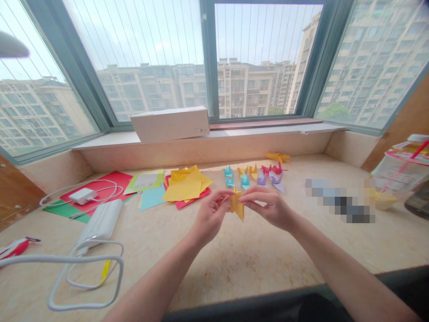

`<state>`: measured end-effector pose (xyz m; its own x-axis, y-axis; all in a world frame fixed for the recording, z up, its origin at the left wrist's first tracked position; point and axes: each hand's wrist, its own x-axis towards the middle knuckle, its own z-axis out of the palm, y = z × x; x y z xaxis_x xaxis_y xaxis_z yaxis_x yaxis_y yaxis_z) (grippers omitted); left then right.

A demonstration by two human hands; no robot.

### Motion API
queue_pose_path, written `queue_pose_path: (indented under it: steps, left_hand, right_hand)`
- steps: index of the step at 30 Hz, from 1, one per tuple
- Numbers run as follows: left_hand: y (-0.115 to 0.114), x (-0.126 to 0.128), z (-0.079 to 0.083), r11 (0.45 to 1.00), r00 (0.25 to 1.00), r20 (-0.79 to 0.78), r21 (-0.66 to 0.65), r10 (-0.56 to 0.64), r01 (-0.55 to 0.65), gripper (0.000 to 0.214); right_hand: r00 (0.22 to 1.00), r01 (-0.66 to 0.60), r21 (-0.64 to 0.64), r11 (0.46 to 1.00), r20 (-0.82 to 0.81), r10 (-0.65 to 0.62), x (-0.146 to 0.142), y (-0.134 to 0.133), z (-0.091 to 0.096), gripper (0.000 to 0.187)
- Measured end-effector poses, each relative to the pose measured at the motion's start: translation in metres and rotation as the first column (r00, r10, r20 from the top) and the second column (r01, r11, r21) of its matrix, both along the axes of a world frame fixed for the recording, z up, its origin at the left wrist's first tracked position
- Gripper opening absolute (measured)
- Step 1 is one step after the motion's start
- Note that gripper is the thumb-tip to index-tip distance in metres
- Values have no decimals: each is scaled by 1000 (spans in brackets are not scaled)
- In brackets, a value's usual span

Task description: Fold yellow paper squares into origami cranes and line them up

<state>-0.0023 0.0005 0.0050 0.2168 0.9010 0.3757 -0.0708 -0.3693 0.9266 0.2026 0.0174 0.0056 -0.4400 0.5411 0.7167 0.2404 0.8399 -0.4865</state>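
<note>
Between my two hands, above the stone counter, is a small folded piece of yellow origami paper [237, 208] with pointed ends. My left hand [212, 212] pinches its left side between thumb and forefinger. On the other side, my right hand [271, 206] pinches it near the top, thumb and fingers together. Just beyond my hands stand several folded paper cranes: turquoise ones [229, 176], lilac ones [276, 180], red ones [274, 168] and yellow ones [252, 171]. A stack of yellow and red paper squares [184, 185] lies past my left hand.
At left lie a white power bank [102, 219], a looping white cable [117, 281], a charger plug [82, 196] and red and green sheets [115, 179]. A white box [170, 124] rests on the windowsill. A clear cup with a red straw [397, 174] stands at right, near a blurred-out object [338, 200].
</note>
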Motion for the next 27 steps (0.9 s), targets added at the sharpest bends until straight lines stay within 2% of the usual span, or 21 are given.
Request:
queue_pose_path:
  steps: [4,7,12,19,27]
  left_hand:
    - [-1,0,1,999,999,2,25,-48,48,14]
    - [-2,2,0,991,991,46,53,-126,124,14]
    - [-1,4,-3,973,963,138,51,-230,225,16]
    - [1,3,-3,969,960,141,99,-241,228,14]
    - [0,3,-8,975,970,122,106,-208,196,13]
  right_hand:
    - [999,39,-5,999,6,-39,-1,1,-1,13]
    - [998,65,13,998,-9,-65,-1,1,-1,12]
    - [999,33,41,999,5,-33,2,0,-1,14]
    - [999,-36,66,997,-13,37,4,0,1,15]
    - [998,-25,65,998,-61,29,1,-3,4,8]
